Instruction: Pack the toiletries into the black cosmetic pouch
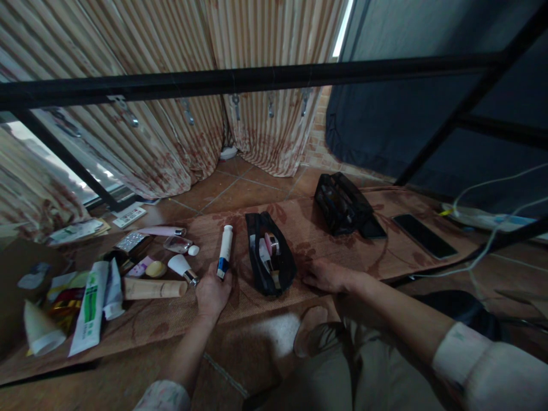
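Note:
My left hand (213, 292) is closed around the lower end of a slim white tube with a blue band (225, 248), which points away from me. Right of it, a black mesh pouch (252, 268) lies unzipped, with a pink-and-silver jar (271, 244) and other small items showing inside. My right hand (327, 275) rests on the brown mat beside the pouch, fingers loosely spread and holding nothing; whether the fingertips touch the pouch I cannot tell. Near my left hand lie a white-headed makeup brush (182, 268) and a beige squeeze tube (154, 289).
A green-and-white tube (91, 308) and several cosmetics crowd the mat's left end beside a cardboard box (15, 285). A second black pouch (342, 202) and a phone (424, 235) lie to the right. A dark metal bar (257, 76) crosses ahead.

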Motion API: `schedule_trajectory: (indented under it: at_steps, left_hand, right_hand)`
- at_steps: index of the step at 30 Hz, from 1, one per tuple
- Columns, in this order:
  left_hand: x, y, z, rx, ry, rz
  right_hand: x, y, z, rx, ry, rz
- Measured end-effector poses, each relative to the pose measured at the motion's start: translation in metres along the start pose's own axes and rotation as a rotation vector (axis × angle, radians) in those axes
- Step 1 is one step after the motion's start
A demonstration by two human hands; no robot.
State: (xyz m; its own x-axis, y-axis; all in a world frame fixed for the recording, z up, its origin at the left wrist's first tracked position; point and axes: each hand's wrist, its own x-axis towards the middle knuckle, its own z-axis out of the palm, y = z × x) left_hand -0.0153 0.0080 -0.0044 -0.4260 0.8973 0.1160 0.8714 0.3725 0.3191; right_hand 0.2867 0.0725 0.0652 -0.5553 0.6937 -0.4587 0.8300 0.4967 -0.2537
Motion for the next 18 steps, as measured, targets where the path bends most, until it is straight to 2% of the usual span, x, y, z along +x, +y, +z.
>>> schedule_trajectory:
  at_steps: [18]
  left_hand:
    - [-0.0001, 0.0017, -0.0014, 0.020, -0.012, -0.015]
  right_hand:
    - [0.0015, 0.0015, 0.0013, -0.019, -0.007, 0.001]
